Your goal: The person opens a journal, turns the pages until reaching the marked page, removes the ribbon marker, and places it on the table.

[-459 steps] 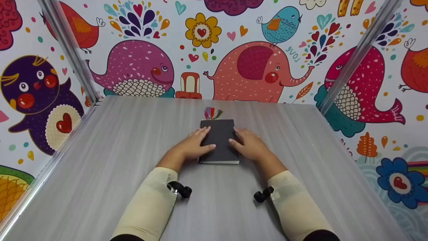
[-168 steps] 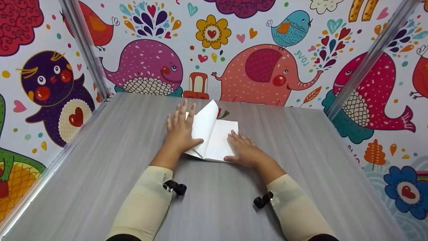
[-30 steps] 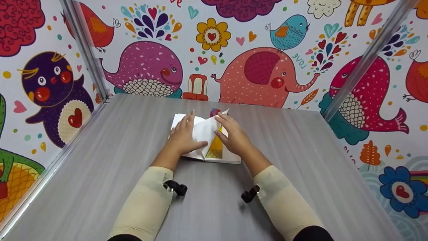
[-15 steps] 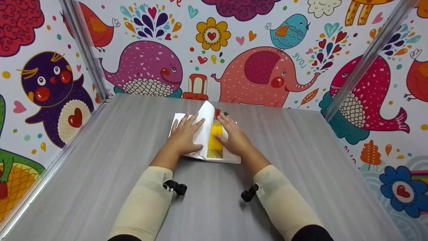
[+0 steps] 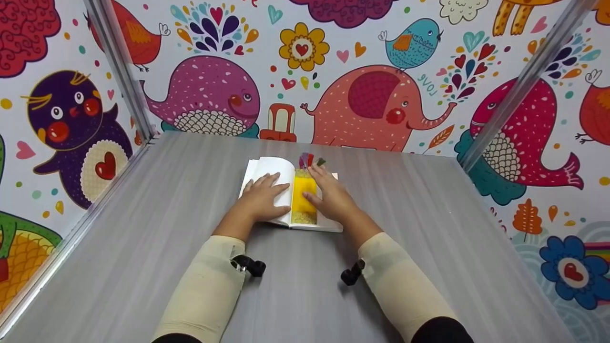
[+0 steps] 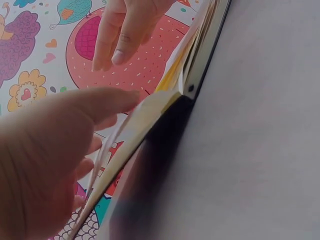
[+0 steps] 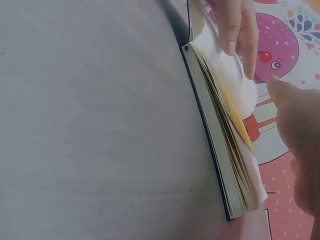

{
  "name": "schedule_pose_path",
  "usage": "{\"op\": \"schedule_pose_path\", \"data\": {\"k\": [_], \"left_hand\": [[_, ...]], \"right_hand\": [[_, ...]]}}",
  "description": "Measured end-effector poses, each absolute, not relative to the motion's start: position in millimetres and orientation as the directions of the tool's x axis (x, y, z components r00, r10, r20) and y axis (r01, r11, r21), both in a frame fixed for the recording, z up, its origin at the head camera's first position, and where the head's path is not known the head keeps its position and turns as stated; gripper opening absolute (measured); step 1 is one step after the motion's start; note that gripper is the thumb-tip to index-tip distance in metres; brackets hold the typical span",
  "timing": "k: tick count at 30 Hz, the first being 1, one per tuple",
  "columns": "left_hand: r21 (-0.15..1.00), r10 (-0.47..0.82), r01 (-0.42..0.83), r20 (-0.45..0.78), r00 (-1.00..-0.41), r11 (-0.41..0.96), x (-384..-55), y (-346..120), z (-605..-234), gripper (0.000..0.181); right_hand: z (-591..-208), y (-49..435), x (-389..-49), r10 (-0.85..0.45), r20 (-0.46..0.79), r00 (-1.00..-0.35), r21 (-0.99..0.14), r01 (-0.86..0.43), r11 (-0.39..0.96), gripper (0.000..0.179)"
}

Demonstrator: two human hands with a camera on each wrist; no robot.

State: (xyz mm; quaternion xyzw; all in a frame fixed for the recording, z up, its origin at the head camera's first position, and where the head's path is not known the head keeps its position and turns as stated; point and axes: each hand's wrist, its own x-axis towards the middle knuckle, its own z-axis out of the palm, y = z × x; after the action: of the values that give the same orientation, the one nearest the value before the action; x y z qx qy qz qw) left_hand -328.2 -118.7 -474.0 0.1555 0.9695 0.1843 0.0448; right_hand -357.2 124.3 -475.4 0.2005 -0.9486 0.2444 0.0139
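Observation:
A notebook [image 5: 279,165] with white pages lies open on the table, its dark cover [image 7: 205,135] showing from the side in the right wrist view. Along the right page by the spine sits a yellow bookmark [image 5: 301,188] with glittery ends. Purple, red and green tassels [image 5: 305,160] stick out past the top edge. My left hand [image 5: 259,202] rests on the left page, fingers spread and thumb near the spine. Over the right page is my right hand [image 5: 333,195], fingers extended, its thumb at the bookmark; it hides part of that page.
The grey wood-grain table [image 5: 305,290] surrounds the notebook. Behind it stands a patterned wall [image 5: 357,105] with cartoon animals. Metal posts [image 5: 119,71] rise at the back corners. A small black camera [image 5: 252,266] is strapped to each sleeve.
The white leaf, raised half a second ago, has swung over to the left and lies under my left hand. The bookmark is now uncovered beside the spine. My right hand has barely moved.

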Motion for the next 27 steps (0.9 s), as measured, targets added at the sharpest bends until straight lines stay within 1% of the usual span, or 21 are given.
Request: {"op": "schedule_pose_path", "data": {"k": [3, 10, 16, 27], "left_hand": [[0.365, 0.312, 0.266, -0.073, -0.947, 0.892, -328, -121, -476, 0.075], [0.375, 0.304, 0.227, -0.160, -0.939, 0.899, -328, -124, -480, 0.076], [0.410, 0.312, 0.213, -0.191, -0.930, 0.887, -327, -125, -479, 0.076], [0.424, 0.290, 0.174, -0.227, -0.930, 0.889, -326, -124, -478, 0.075]], "right_hand": [[-476, 121, -359, -0.381, 0.103, -0.919, -0.431, -0.387, 0.815, 0.080], [-477, 112, -364, -0.416, 0.048, -0.908, -0.328, -0.408, 0.852, 0.080], [-480, 108, -369, -0.474, 0.015, -0.881, -0.248, -0.462, 0.851, 0.078], [-487, 100, -370, -0.469, -0.091, -0.879, -0.220, -0.442, 0.870, 0.077]]}}
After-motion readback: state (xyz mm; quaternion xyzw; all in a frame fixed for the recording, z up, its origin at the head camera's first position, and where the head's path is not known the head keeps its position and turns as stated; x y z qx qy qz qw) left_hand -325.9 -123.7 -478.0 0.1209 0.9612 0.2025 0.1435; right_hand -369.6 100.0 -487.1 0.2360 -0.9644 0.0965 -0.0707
